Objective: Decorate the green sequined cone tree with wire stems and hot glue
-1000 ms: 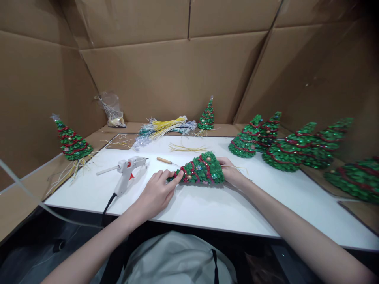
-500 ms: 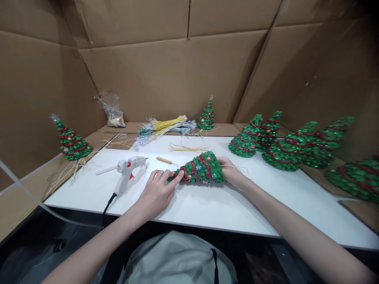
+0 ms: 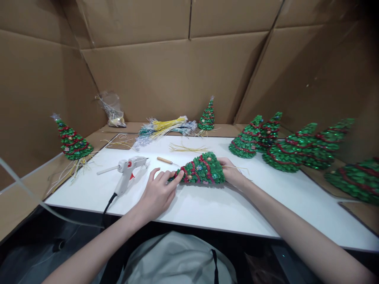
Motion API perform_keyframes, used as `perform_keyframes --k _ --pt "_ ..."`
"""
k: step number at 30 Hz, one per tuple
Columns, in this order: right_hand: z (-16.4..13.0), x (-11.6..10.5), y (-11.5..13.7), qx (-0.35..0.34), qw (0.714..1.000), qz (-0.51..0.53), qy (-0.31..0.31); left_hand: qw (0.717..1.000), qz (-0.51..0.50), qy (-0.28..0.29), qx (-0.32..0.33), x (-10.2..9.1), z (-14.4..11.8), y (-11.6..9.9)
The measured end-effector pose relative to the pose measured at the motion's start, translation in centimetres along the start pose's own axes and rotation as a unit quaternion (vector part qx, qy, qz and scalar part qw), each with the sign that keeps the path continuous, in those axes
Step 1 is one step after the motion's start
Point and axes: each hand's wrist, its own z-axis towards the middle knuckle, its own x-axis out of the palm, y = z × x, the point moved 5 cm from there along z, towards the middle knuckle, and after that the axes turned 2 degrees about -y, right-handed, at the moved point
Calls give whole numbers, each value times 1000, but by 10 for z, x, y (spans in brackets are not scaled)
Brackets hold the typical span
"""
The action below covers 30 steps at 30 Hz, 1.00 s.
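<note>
A small green sequin Christmas tree [image 3: 202, 169] with red bead garlands lies on its side on the white board [image 3: 207, 205], tip pointing left. My left hand [image 3: 158, 192] pinches the tree's tip with thumb and forefinger. My right hand [image 3: 231, 170] grips the wide base end, partly hidden behind it, with thin yellow strands sticking out near the fingers. A white hot glue gun [image 3: 126, 172] lies just left of my left hand, its black cord running off the front edge.
A wooden-handled awl [image 3: 164, 160] and loose yellow strands [image 3: 186, 148] lie behind the tree. Bundled wires [image 3: 164, 127] sit at the back. Finished trees stand at left [image 3: 70, 140], back [image 3: 207, 116] and in a row along the right [image 3: 293, 148]. Cardboard walls enclose the bench.
</note>
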Motion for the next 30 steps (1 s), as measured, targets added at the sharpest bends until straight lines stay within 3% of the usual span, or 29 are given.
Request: perform_keyframes --k 19,30 --pt "0 4 5 -12 999 -4 29 998 39 -21 -32 -1 3 -6" --pt "0 -3 -3 -18 1000 -18 -13 998 -47 10 -45 2 0 0"
